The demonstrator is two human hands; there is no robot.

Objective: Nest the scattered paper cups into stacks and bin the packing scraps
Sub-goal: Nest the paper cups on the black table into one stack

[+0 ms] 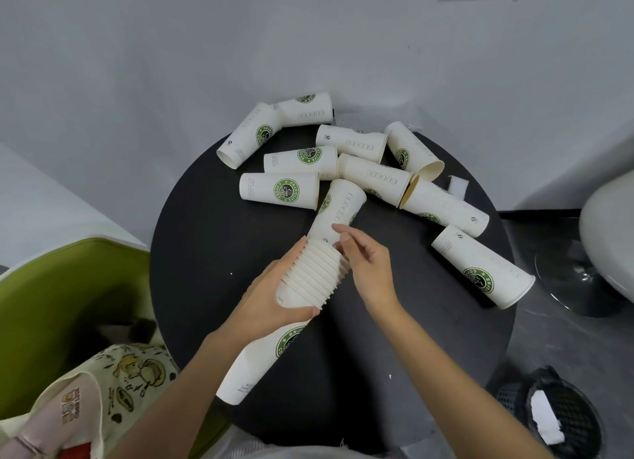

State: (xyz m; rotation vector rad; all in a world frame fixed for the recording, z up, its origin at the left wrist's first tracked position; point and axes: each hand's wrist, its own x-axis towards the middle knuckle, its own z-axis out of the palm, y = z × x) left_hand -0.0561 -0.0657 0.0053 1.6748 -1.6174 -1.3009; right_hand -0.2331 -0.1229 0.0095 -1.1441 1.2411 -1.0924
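A long stack of nested white paper cups (310, 273) with green logos lies tilted over the round black table (206, 253). My left hand (274, 297) grips the stack around its ribbed rims. My right hand (367, 263) holds the topmost cup (338, 208) with fingertips at its side, where it enters the stack. Several loose cups (279, 188) lie on their sides across the far half of the table, one (480, 266) at the right edge. A white packing scrap (458, 184) lies at the far right of the table.
A black mesh bin (562, 414) with a white scrap inside stands on the floor at lower right. A green chair (61, 304) with a printed tote bag (113, 390) is at the left. A white chair with a chrome base (576, 273) stands at right. A wall is behind.
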